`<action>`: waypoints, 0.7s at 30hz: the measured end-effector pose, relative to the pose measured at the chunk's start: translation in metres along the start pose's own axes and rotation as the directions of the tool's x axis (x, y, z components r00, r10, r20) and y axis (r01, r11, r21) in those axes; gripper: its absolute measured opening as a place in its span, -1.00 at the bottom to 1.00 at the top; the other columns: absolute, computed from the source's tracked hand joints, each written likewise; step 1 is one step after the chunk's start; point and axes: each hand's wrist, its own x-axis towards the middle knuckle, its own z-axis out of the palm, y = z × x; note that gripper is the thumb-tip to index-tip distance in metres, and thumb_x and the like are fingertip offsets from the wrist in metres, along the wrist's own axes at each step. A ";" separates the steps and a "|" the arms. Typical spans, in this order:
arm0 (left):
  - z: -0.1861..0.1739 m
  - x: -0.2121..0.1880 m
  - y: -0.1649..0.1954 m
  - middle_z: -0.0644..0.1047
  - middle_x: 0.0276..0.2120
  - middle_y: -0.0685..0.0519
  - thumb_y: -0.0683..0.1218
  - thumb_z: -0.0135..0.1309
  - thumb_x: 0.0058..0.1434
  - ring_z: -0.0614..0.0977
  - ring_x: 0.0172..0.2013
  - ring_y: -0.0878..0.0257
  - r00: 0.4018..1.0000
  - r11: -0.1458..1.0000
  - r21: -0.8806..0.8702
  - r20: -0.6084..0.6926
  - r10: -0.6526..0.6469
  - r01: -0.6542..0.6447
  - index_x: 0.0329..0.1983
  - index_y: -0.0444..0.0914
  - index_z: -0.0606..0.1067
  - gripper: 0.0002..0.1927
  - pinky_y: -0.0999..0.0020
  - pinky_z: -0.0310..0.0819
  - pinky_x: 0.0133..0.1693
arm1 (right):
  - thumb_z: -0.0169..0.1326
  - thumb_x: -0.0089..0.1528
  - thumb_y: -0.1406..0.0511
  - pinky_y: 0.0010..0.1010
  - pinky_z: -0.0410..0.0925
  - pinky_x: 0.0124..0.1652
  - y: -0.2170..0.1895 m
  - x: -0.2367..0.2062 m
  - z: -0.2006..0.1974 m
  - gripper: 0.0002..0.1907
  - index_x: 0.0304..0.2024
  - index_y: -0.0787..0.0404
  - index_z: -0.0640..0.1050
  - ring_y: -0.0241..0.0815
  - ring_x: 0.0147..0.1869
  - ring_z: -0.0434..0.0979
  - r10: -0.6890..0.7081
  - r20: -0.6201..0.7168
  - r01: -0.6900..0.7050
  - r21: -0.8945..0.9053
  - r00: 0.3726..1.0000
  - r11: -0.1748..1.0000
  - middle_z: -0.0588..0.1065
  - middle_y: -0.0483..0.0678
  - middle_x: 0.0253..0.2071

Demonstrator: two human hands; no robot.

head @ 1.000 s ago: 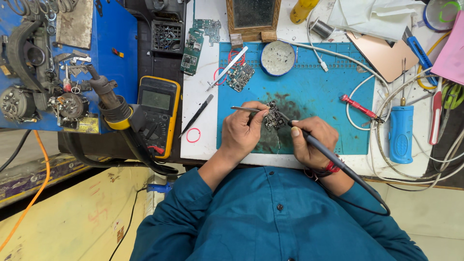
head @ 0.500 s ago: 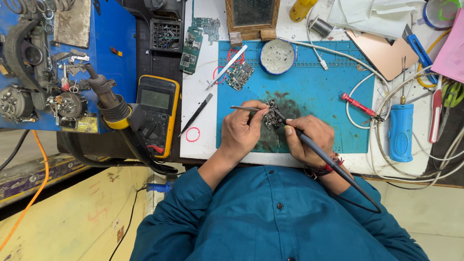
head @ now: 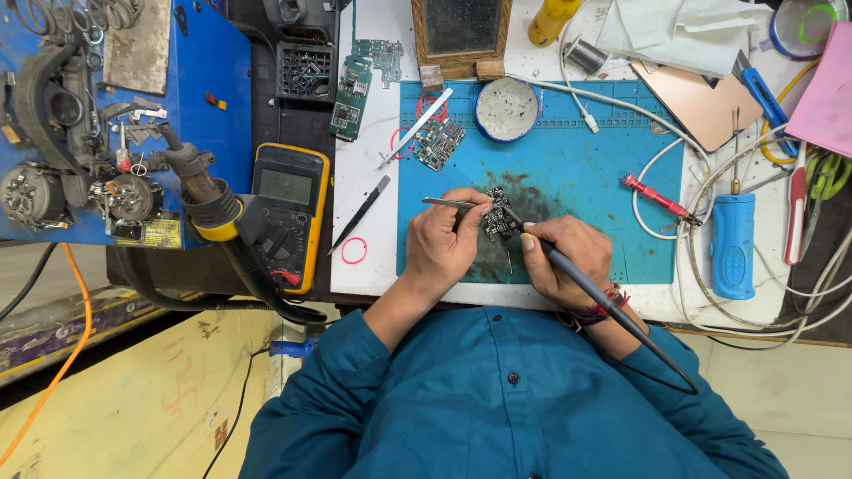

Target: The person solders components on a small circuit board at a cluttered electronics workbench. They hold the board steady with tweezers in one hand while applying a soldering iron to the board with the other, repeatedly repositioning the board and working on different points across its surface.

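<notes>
A small dark circuit board lies on the blue work mat in front of me. My left hand pinches metal tweezers whose tips reach the board's left edge. My right hand grips a black soldering iron like a pen, its tip touching the board. The iron's black cable trails back over my right forearm.
A yellow multimeter sits left of the mat beside a hot-air nozzle. A round tin, another small board, a red screwdriver and a blue tool lie around. White cables loop at right.
Both hands stay on the board; the soldering iron's tip has shifted only slightly.
</notes>
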 end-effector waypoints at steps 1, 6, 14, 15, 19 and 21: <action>0.000 0.000 0.000 0.60 -0.46 0.05 -0.17 0.15 0.38 0.58 -0.57 0.30 1.000 1.000 0.003 0.001 -0.003 0.003 -0.17 -0.26 0.53 -0.94 0.39 0.40 -0.49 | 0.21 0.27 0.39 -0.32 0.33 -0.40 0.000 0.000 0.000 -0.92 -0.23 0.27 0.56 -0.07 -0.44 0.51 0.001 0.000 -0.001 0.000 1.000 1.000 0.53 0.02 -0.40; 0.000 0.000 0.001 0.59 -0.51 0.07 -0.16 0.15 0.38 0.58 -0.58 0.33 0.999 0.998 -0.037 0.013 -0.052 0.053 -0.14 -0.26 0.53 -0.93 0.41 0.39 -0.52 | 0.22 0.27 0.39 -0.32 0.33 -0.40 0.000 0.000 -0.001 -0.91 -0.22 0.27 0.56 -0.07 -0.44 0.51 -0.001 0.009 0.001 0.002 1.000 1.000 0.53 0.01 -0.41; 0.000 0.000 0.002 0.59 -0.49 0.06 -0.18 0.15 0.38 0.57 -0.58 0.36 1.000 1.000 -0.018 0.004 -0.024 0.024 -0.15 -0.26 0.53 -0.94 0.43 0.38 -0.52 | 0.22 0.27 0.39 -0.32 0.34 -0.39 -0.002 0.001 -0.002 -0.91 -0.22 0.27 0.56 -0.07 -0.43 0.53 -0.005 0.000 0.005 -0.005 1.000 1.000 0.54 0.02 -0.39; -0.001 0.000 0.002 0.59 -0.51 0.06 -0.18 0.16 0.38 0.57 -0.59 0.36 1.000 1.000 -0.009 0.007 -0.028 0.028 -0.15 -0.26 0.53 -0.94 0.43 0.38 -0.52 | 0.22 0.27 0.39 -0.33 0.34 -0.39 -0.002 0.002 -0.002 -0.91 -0.22 0.27 0.56 -0.08 -0.43 0.53 -0.004 -0.003 0.004 -0.004 1.000 1.000 0.54 0.02 -0.39; -0.001 0.000 0.002 0.59 -0.49 0.06 -0.18 0.16 0.38 0.58 -0.58 0.36 1.000 1.000 -0.024 -0.004 -0.016 0.016 -0.14 -0.27 0.53 -0.94 0.43 0.38 -0.51 | 0.23 0.27 0.39 -0.33 0.34 -0.40 -0.003 0.002 -0.002 -0.91 -0.22 0.27 0.56 -0.07 -0.43 0.53 -0.001 -0.001 0.001 -0.008 1.000 1.000 0.55 0.02 -0.39; -0.001 0.000 0.002 0.59 -0.50 0.06 -0.18 0.16 0.38 0.58 -0.57 0.36 1.000 1.000 -0.017 -0.004 -0.011 0.011 -0.14 -0.27 0.53 -0.94 0.44 0.38 -0.51 | 0.23 0.26 0.39 -0.32 0.33 -0.41 -0.004 0.001 -0.001 -0.91 -0.23 0.26 0.56 -0.08 -0.44 0.52 0.008 -0.001 -0.008 -0.009 1.000 1.000 0.54 0.01 -0.41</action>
